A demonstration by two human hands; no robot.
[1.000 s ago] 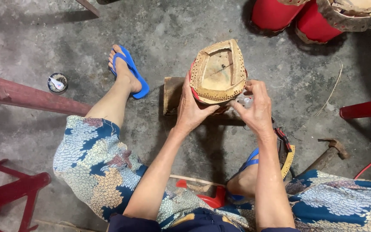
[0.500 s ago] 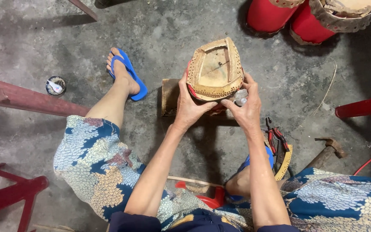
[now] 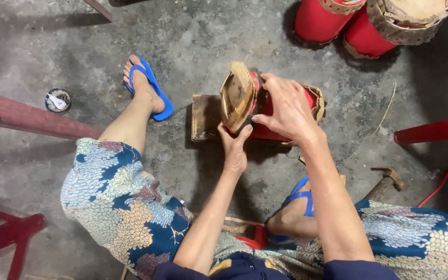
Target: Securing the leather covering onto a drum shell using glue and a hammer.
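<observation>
A small red drum (image 3: 265, 111) with tan hide heads lies tipped on its side over a wooden block (image 3: 204, 117) on the concrete floor. One hide head faces left, the other shows at the right end. My left hand (image 3: 234, 148) props the drum from below at the left rim. My right hand (image 3: 286, 109) lies over the red body, fingers spread and gripping it.
Two bigger red drums (image 3: 359, 23) stand at the top right. A hammer (image 3: 385, 181) lies by my right knee. A small round tin (image 3: 58, 100) sits at the left beside a red pole (image 3: 22, 116). Red plastic furniture (image 3: 6, 233) stands at the lower left and at the right edge.
The drum stood with one head facing up; it is now turned onto its side. My right hand moved from its right rim onto the body, and my left hand slid under the rim.
</observation>
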